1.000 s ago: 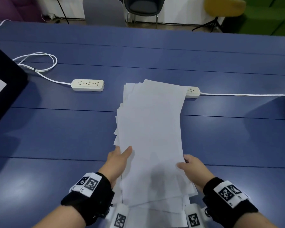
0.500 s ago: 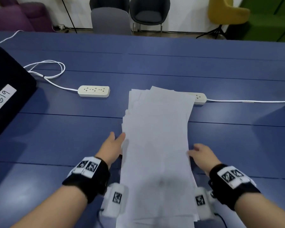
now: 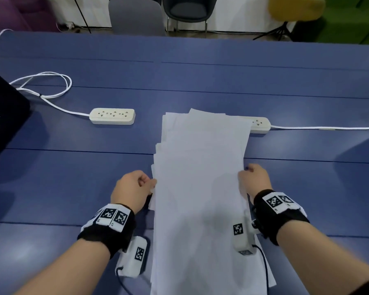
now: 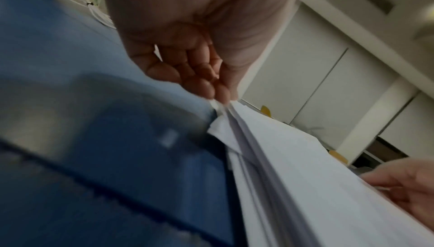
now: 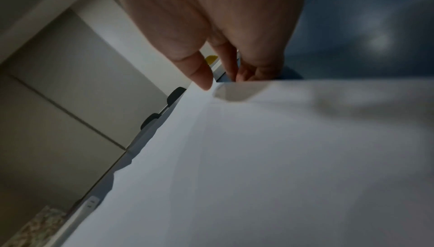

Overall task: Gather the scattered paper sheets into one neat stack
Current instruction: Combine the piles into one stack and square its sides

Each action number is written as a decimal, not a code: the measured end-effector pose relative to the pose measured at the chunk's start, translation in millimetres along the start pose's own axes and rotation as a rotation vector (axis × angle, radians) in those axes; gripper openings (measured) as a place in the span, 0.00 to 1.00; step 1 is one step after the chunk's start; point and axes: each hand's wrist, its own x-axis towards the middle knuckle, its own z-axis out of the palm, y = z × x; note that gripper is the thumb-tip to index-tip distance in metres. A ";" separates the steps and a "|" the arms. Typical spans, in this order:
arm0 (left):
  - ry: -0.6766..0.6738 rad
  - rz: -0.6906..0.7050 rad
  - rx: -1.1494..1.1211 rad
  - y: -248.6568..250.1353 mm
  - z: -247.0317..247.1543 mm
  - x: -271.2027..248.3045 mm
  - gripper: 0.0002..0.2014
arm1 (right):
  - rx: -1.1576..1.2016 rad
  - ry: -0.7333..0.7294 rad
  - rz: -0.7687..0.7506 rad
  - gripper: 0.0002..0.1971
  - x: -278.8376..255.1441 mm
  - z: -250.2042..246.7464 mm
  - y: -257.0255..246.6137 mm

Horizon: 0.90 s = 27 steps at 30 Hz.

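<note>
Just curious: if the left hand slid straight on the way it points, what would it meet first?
The left hand points toward the paper stack, whose left edge its fingertips already touch; the paper comes first.

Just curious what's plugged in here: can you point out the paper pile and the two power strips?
paper pile (image 3: 200, 188): head view, top sheet's middle.
left power strip (image 3: 112, 116): head view, socket face.
right power strip (image 3: 260, 124): head view, uncovered end.

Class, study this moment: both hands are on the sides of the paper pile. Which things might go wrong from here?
1. The left hand pinches only a few edges of the paper stack; lower sheets, already fanned out, may slip further.
2. The stack's far end covers part of the right power strip, so squaring it there could snag or crease sheets.
</note>
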 end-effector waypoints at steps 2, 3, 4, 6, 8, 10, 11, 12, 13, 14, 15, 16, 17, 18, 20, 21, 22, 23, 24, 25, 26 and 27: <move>-0.047 -0.005 -0.045 -7.8 2.8 -0.3 0.05 | 0.046 0.034 0.016 0.08 -8.9 -1.0 4.5; -0.065 -0.014 -0.061 -10.5 4.6 -0.2 0.03 | 0.098 0.045 0.022 0.10 -16.0 -1.1 5.4; -0.071 -0.017 -0.075 -13.4 6.9 0.0 0.03 | 0.153 0.057 0.019 0.12 -24.3 -0.9 6.9; -0.065 0.001 -0.110 -15.7 9.9 0.7 0.05 | 0.209 0.062 -0.005 0.14 -41.8 0.5 10.5; -0.077 0.033 -0.154 -15.5 12.0 3.0 0.06 | 0.229 0.021 -0.068 0.07 -57.8 1.7 13.3; -0.097 0.047 -0.166 -12.5 12.7 6.0 0.02 | 0.230 -0.024 -0.138 0.06 -69.6 2.4 12.3; -0.092 0.052 -0.144 -11.4 12.2 5.5 0.03 | 0.222 -0.046 -0.157 0.07 -72.3 3.0 12.5; -0.087 0.055 -0.100 -11.2 12.5 5.0 0.08 | 0.216 -0.069 -0.157 0.08 -73.9 1.8 11.6; -0.097 0.057 -0.036 -10.9 11.8 3.7 0.12 | 0.208 -0.089 -0.145 0.08 -74.1 -0.1 10.8; -0.118 0.067 0.047 -10.4 10.8 2.9 0.15 | 0.191 -0.103 -0.128 0.07 -72.5 -2.9 10.5; -0.144 0.072 0.135 -8.1 7.6 1.7 0.17 | 0.171 -0.111 -0.104 0.06 -68.9 -5.4 10.6; -0.156 0.073 0.202 -6.0 4.6 2.4 0.18 | 0.163 -0.118 -0.074 0.04 -62.5 -7.5 11.3; -0.140 0.067 0.212 -2.9 1.9 5.0 0.17 | 0.155 -0.120 -0.053 0.04 -53.9 -9.3 10.3; -0.120 0.061 0.168 -0.4 -0.2 10.8 0.16 | 0.144 -0.117 -0.043 0.06 -43.6 -9.7 7.8; -0.089 0.046 -0.011 10.3 0.1 22.7 0.16 | 0.104 -0.110 -0.045 0.05 -20.8 -7.0 -2.0; -0.108 0.029 -0.130 18.7 2.0 26.9 0.15 | 0.089 -0.094 -0.052 0.05 -9.0 -4.5 -6.4; -0.143 0.002 -0.252 28.7 5.1 28.7 0.13 | 0.067 -0.078 -0.052 0.08 2.3 -1.7 -10.8; -0.180 -0.015 -0.355 36.8 10.6 30.3 0.11 | 0.040 -0.073 -0.048 0.10 11.8 1.2 -14.7; -0.214 -0.018 -0.424 44.5 16.4 30.6 0.07 | 0.003 -0.078 -0.042 0.11 18.3 3.1 -19.1; -0.244 -0.021 -0.432 50.8 20.7 30.4 0.03 | -0.033 -0.097 -0.039 0.12 22.3 4.8 -24.3; -0.266 -0.012 -0.421 56.0 23.7 30.2 0.02 | -0.068 -0.131 -0.041 0.16 26.6 6.5 -28.5; -0.279 0.011 -0.396 58.6 26.5 30.7 0.06 | -0.102 -0.182 -0.048 0.20 30.2 6.9 -32.2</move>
